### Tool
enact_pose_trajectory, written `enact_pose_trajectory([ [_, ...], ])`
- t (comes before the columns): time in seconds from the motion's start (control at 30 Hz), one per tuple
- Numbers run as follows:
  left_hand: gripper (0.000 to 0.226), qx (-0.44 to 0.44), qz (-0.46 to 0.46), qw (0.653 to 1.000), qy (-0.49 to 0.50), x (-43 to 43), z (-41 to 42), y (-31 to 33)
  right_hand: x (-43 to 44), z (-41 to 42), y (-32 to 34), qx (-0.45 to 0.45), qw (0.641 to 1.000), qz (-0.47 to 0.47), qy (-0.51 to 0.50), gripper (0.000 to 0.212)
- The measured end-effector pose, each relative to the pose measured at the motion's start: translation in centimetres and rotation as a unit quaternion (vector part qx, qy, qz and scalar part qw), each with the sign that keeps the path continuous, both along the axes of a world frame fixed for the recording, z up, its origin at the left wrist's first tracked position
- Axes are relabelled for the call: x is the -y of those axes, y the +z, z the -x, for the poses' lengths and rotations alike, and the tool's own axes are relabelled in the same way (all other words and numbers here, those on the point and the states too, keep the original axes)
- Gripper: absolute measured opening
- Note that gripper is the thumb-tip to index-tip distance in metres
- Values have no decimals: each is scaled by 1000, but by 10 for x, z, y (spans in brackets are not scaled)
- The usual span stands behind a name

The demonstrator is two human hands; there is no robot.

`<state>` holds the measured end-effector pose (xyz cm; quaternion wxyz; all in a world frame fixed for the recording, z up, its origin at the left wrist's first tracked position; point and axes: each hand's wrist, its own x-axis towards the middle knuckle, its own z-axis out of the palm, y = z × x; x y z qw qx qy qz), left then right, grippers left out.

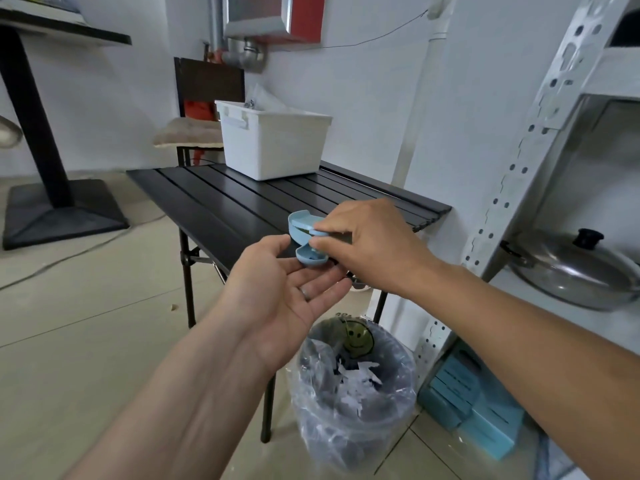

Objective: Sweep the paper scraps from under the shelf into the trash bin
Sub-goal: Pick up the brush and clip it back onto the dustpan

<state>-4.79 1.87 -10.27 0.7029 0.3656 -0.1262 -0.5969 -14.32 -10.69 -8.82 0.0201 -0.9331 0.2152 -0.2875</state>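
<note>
Scraps (356, 375) lie in the lined bin (353, 393) on the floor beside the shelf (540, 140). Above it, the right hand (374, 244) pinches a small blue dustpan set (304, 237); the left hand (287, 289) lies open, palm up, touching its underside, over the black table (225, 202).

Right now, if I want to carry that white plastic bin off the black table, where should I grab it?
Probably by the white plastic bin at its rim handle, the flat bar under the lip on the short end facing left. Come from that side, fingers hooked under the bar. The opposite end is hidden, so a matching handle there cannot be confirmed.
</note>
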Motion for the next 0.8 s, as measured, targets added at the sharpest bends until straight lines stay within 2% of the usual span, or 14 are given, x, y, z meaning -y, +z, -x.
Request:
enact_pose_trajectory([
  [0.37,39,-45,19,999,2,14,10,-6,0,13,6,-79,996,-27,-8,26],
  [0.5,38,-59,35,998,9,18,12,-9,-3,14,8,-108,992,-64,-9,36],
  [0.67,38,-54,35,998,13,18,11,-11,-1,13,5,-148,988,-33,-21,35],
  [0.73,39,-54,34,998,18,17,10,-12,-3,17,5,-123,990,-55,-35,31],
  [0.8,42,-57,32,997,33,12,9,-14,-7,30,7,-43,992,-99,-57,29],
])
